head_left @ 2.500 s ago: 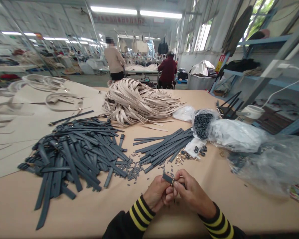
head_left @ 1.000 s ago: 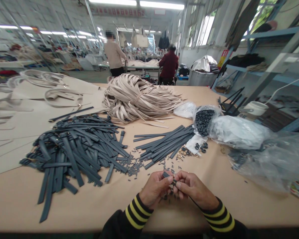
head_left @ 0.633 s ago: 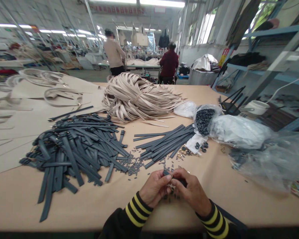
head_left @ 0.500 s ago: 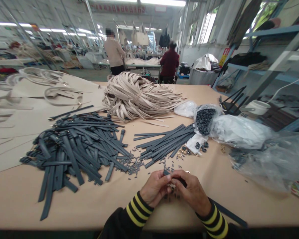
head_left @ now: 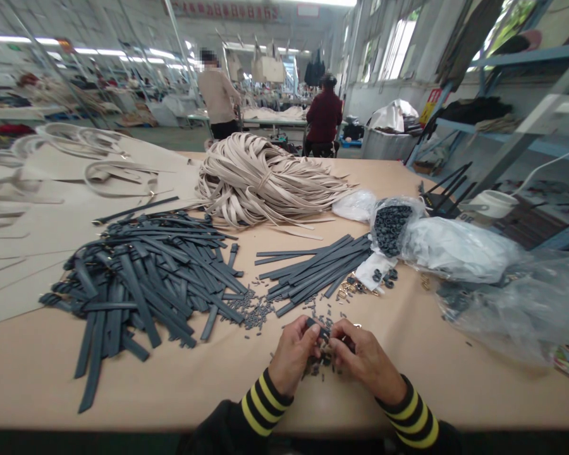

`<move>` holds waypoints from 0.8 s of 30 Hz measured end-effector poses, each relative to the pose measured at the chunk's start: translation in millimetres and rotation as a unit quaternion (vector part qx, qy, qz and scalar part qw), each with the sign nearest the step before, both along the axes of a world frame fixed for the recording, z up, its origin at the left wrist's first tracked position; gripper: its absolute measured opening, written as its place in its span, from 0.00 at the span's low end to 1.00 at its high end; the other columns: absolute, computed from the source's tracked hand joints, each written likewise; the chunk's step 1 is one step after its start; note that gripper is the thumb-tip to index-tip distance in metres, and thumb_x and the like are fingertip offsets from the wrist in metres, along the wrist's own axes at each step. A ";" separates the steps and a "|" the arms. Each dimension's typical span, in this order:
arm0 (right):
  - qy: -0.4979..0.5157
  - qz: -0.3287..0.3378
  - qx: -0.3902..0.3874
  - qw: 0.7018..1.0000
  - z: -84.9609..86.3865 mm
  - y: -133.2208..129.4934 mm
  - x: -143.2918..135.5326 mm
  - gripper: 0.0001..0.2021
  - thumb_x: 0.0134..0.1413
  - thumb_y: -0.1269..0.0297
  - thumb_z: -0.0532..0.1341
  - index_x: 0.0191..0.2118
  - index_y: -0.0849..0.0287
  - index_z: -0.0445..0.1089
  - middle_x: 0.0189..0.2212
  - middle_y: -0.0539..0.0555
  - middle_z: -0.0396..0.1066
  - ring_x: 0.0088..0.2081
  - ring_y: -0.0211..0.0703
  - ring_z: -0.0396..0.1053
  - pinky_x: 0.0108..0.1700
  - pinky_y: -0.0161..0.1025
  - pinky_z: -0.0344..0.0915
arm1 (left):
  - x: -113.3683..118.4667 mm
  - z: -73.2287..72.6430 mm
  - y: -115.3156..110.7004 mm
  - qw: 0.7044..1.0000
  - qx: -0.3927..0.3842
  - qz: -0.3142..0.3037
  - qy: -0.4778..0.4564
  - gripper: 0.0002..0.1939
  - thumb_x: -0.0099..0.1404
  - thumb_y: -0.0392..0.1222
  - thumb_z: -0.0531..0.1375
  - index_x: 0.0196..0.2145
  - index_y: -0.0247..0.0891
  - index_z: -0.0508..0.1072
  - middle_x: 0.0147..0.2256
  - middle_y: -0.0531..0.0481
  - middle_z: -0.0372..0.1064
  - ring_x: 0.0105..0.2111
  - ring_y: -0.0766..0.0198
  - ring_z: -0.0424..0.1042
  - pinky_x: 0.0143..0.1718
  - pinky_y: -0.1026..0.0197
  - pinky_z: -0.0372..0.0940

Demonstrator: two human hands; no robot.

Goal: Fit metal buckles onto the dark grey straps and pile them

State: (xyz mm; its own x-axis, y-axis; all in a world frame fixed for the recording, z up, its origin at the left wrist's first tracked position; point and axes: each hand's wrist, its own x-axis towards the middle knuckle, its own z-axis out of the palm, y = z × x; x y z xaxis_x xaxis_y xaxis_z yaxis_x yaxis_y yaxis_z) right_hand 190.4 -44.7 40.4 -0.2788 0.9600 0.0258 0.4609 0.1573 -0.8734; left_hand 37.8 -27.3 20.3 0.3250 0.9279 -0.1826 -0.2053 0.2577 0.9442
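Observation:
My left hand (head_left: 291, 354) is closed around a dark grey strap (head_left: 317, 328), whose upper end shows between thumb and fingers. Close beside it, my right hand (head_left: 365, 357) has its fingers curled and pinched together at the strap's edge. What sits between those fingertips is too small to make out. Below the hands lie small dark pieces (head_left: 323, 368) on the tan table covering. Just beyond them, loose grey straps (head_left: 317, 272) lie in a flat bunch, with small dark bits (head_left: 253, 309) scattered to their left.
A heap of dark straps with buckles (head_left: 142, 278) covers the left side. Behind it sits a big tied bundle of beige strips (head_left: 265, 180). To the right are a bag of black loops (head_left: 391, 229), gold hardware (head_left: 348, 287) and plastic bags (head_left: 459, 249). Two people stand farther back.
The long strap that stuck out to the right beneath my right wrist no longer shows there. My right fingers have drawn slightly away from the left hand.

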 end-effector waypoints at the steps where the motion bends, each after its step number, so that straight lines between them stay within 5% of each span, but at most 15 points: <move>1: 0.007 -0.004 -0.011 1.000 -2.0 0.3 0.6 0.04 0.55 0.67 0.51 0.30 0.57 0.59 0.18 0.45 0.62 0.19 0.34 0.64 0.24 0.30 0.60 | -0.9 -0.4 0.9 1.000 0.010 -0.010 0.011 0.13 0.58 0.48 0.55 0.32 0.33 0.65 0.25 0.53 0.63 0.20 0.72 0.61 0.23 0.68 0.57; 13: 0.082 -0.018 -0.103 0.991 -8.7 2.1 0.3 0.05 0.51 0.66 0.55 0.31 0.57 0.56 0.22 0.45 0.63 0.17 0.32 0.64 0.19 0.29 0.60 | 3.5 0.7 -5.9 0.983 0.104 -0.005 0.154 0.06 0.57 0.40 0.54 0.29 0.34 0.63 0.25 0.51 0.64 0.26 0.66 0.64 0.28 0.65 0.61; 24: 0.170 -0.010 -0.169 0.971 -17.3 8.3 6.2 0.14 0.47 0.57 0.59 0.30 0.58 0.53 0.17 0.42 0.62 0.14 0.29 0.58 0.14 0.26 0.56 | 1.1 18.8 -9.1 0.961 0.207 -0.049 0.176 0.07 0.59 0.36 0.50 0.34 0.35 0.65 0.34 0.47 0.63 0.33 0.63 0.64 0.36 0.60 0.62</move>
